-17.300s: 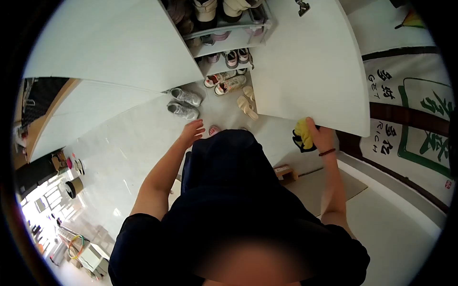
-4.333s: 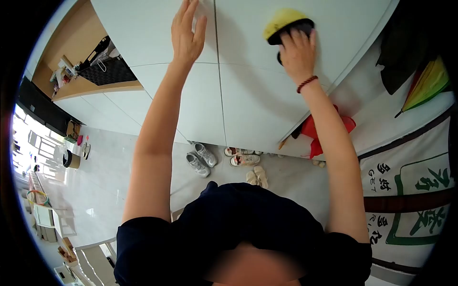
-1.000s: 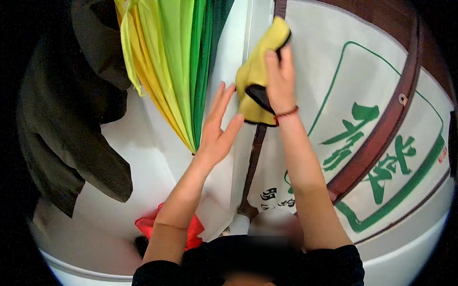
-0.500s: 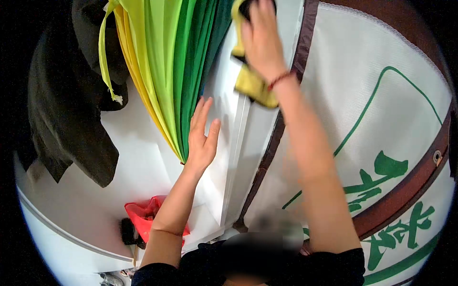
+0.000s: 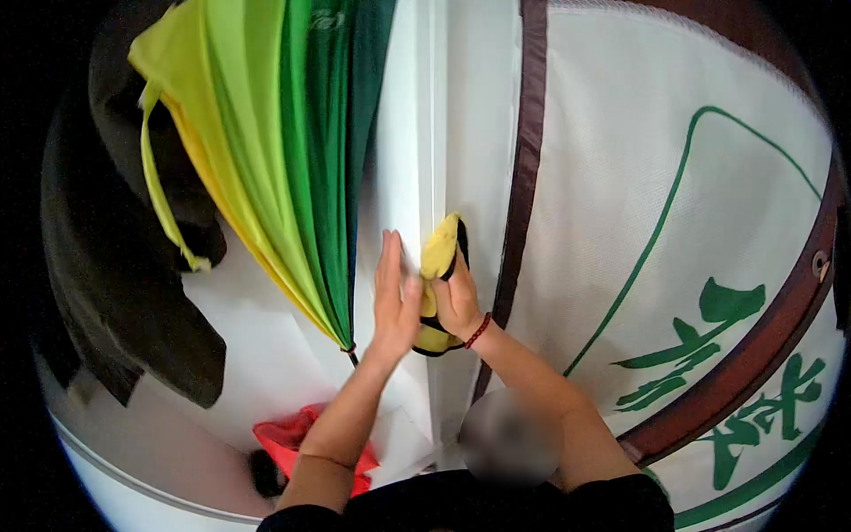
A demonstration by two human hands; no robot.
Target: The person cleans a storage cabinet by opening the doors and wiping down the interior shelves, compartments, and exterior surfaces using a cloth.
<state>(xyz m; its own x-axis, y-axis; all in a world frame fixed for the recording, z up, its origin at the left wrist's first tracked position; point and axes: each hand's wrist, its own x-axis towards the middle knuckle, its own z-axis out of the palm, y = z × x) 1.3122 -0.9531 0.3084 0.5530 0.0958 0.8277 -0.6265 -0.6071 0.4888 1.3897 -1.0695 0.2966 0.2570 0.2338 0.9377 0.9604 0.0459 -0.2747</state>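
My right hand (image 5: 459,301) grips a yellow cloth with black edging (image 5: 440,253) and presses it to the corner edge of a white panel (image 5: 433,133). Folds of the cloth stick out above and below my fingers. Flat against the panel's left face, my left hand (image 5: 392,306) has its fingers stretched upward, with its thumb close to the cloth. To the left of that hand hangs a loosely folded umbrella (image 5: 266,151) in yellow and green, its narrow end pointing down.
Dark clothing (image 5: 168,293) hangs at the far left. A red plastic bag (image 5: 292,434) lies low behind my left forearm. On the right stretches a white fabric sheet (image 5: 603,160) with brown trim and green characters. A blurred round patch covers something near my right elbow.
My right hand has come down with the cloth, from high on the right to beside my left hand. My left hand is slightly lower in view, and the view has shifted.
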